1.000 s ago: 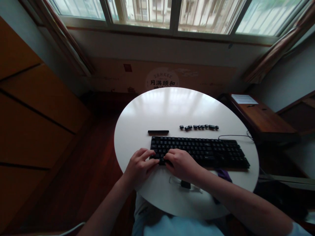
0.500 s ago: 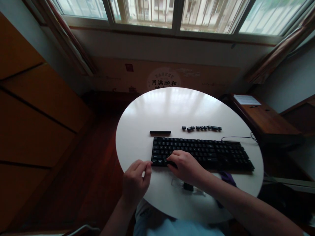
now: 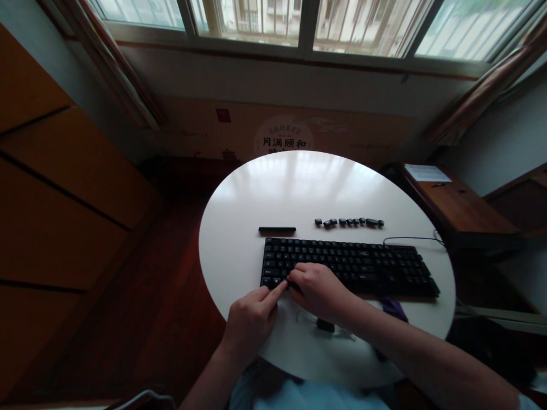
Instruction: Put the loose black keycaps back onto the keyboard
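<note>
A black keyboard [image 3: 342, 265] lies on the round white table [image 3: 239, 210]. My left hand [image 3: 252, 319] is at its lower left, the index finger stretched out and touching the bottom row beside the right fingertips; the other fingers are curled. My right hand [image 3: 318, 287] rests over the lower left keys, its fingers bent together in a pinch. What lies between those fingertips is hidden. Behind the keyboard is a long black keycap [image 3: 277, 230], like a space bar. Several small loose keycaps [image 3: 349, 222] form a row to its right.
A clear plastic piece with a black block [image 3: 326, 325] lies near my right forearm. Beside that forearm is a purple cloth [image 3: 394, 308]. The keyboard cable [image 3: 410, 238] runs off to the right. A wooden desk [image 3: 464, 202] with paper stands beyond the table.
My left hand has moved right from the keyboard's left corner, and its index finger now reaches to the right fingertips. My right hand has stayed nearly in place.
</note>
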Demonstrator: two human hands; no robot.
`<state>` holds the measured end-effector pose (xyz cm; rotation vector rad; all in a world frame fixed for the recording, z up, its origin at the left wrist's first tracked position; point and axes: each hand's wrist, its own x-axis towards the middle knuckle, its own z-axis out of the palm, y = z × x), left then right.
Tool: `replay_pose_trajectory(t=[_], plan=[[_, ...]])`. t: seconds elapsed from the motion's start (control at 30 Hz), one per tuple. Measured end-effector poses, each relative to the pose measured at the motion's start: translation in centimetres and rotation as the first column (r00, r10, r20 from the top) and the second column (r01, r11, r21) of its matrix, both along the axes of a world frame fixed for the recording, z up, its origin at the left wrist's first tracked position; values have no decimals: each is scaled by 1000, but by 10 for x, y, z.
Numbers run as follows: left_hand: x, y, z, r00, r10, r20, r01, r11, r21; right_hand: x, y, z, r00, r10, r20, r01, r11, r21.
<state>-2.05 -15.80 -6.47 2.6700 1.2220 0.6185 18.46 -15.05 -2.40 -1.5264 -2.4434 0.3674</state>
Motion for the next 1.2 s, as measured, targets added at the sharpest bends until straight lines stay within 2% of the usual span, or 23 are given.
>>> replay_pose_trajectory(t=[0.1, 0.23, 0.33, 0.4, 0.47, 0.53, 0.6, 0.7, 0.83, 0.9, 1.0, 1.1, 1.2], plan=[[2, -1, 1, 999, 20, -29, -20, 1000, -1, 1, -3, 5, 1000, -3, 4, 3, 999, -34], [4, 1, 3, 998, 27, -52, -26, 999, 21, 12, -4, 22, 996, -56, -64, 56, 998, -4], [2, 2, 2, 1000, 3, -28, -2, 999, 34, 28, 15, 36, 990, -119, -74, 124, 990, 63], [-1, 3, 1, 997, -17, 73, 15, 999, 29, 38, 37, 40, 987, -155, -44, 159, 981, 107], [-5, 4, 0, 966, 20, 257, -22, 1000, 5, 45, 62, 38, 985, -172, -2, 171, 977, 130], [-9, 4, 1, 888, 128, 442, -128, 991, -31, 49, 87, 32, 986, -162, 49, 155, 980, 122], [-13, 5, 3, 794, 257, 550, -262, 962, -72, 50, 106, 23, 985, -136, 106, 126, 987, 94], [-14, 9, 10, 711, 363, 602, -377, 920, -108, 46, 127, 11, 977, -102, 186, 98, 995, 32], [-10, 19, 21, 696, 384, 607, -414, 905, -98, 39, 142, 2, 978, -92, 186, 102, 994, -45], [-6, 25, 28, 717, 376, 587, -408, 909, -86, 37, 144, 1, 980, -107, 166, 115, 993, -41], [0, 34, 37, 796, 314, 517, -351, 936, -28, 40, 132, 6, 982, -133, 132, 134, 991, 0], [6, 40, 42, 868, 230, 440, -292, 953, 78, 49, 101, 18, 990, -139, -10, 140, 983, 119], [12, 43, 43, 894, 165, 417, -255, 952, 171, 62, 56, 32, 982, -102, -156, 135, 967, 217]])
